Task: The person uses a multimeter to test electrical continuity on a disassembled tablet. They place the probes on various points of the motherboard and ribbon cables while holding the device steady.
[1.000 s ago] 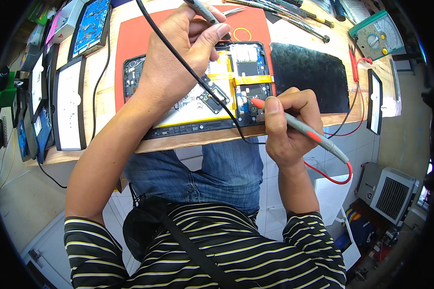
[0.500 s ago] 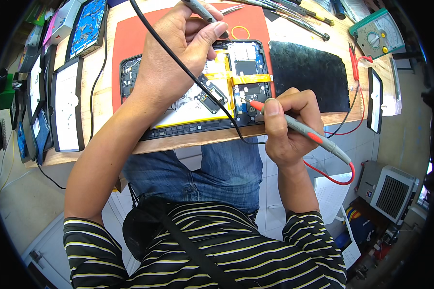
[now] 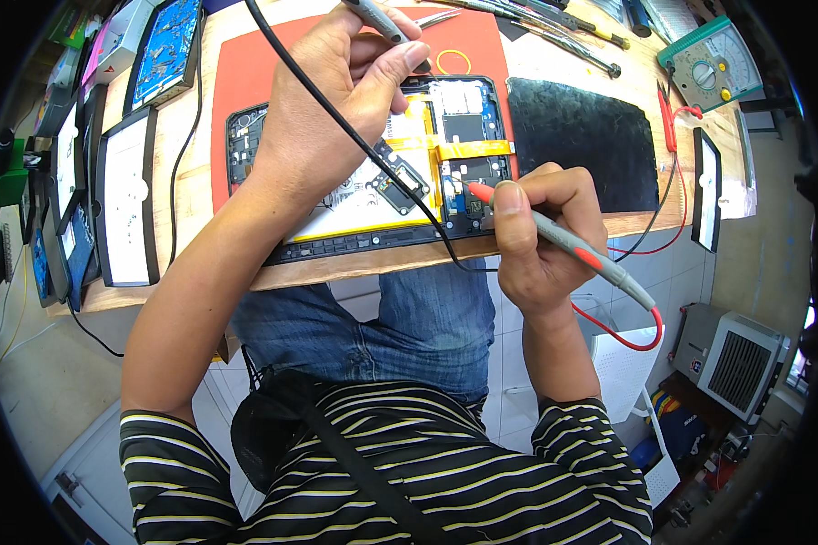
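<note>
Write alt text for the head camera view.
Over an opened tablet, the left hand holds a gray probe near its far edge and the right hand a red-and-gray probe over its circuit board; a dark panel lies to its right.

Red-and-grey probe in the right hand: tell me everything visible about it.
The probe is a slim grey, plastic-looking handle with a red nose, a red side patch and a red cable at its rear. The right hand holds it aslant, rear toward the person's right, nose over the opened tablet. Whether the tip touches is too small to tell.
</note>
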### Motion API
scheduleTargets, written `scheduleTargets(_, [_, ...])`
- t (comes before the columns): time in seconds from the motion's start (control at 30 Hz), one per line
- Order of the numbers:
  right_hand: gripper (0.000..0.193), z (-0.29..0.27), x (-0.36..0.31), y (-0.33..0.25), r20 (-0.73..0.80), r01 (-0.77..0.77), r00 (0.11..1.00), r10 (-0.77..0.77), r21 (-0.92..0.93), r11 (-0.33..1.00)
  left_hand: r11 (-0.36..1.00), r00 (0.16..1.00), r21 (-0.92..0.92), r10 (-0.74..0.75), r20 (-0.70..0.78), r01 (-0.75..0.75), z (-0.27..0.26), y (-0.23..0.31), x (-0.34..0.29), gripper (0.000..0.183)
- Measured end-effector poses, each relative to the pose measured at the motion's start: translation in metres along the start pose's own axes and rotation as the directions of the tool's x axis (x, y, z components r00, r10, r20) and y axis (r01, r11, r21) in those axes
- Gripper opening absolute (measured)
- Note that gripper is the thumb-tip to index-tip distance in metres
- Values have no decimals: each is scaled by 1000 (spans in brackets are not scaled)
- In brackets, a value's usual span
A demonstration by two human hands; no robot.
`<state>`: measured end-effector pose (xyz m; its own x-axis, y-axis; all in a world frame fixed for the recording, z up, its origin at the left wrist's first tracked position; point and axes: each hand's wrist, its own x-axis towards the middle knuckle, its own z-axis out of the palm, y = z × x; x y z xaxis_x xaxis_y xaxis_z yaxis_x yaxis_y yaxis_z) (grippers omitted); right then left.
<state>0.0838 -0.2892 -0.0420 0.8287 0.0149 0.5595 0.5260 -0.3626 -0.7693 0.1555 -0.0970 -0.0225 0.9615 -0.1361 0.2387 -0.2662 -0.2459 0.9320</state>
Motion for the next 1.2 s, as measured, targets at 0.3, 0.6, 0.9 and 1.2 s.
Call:
scheduleTargets(0.3, [19,1,0,0,-5,-1,1000,1,0,1000,1000,1000,-20,-2,-8,2,1,0,-1,22])
scheduleTargets(0.6, [18,1,1,0,0,-1,1000,1,-11,1000,1000,1000,-28,-6,0,6,0,1,0,21])
scheduleTargets(0.9, [18,1,1,-1,8,1,1000,-1,-20,1000,999,1000,-44,-7,-11,7,1,-1,0,21])
scheduleTargets(1.2, [19,1,1,-1,10,0,1000,0,-14,1000,999,1000,-31,7,-12,-7,1,1,0,20])
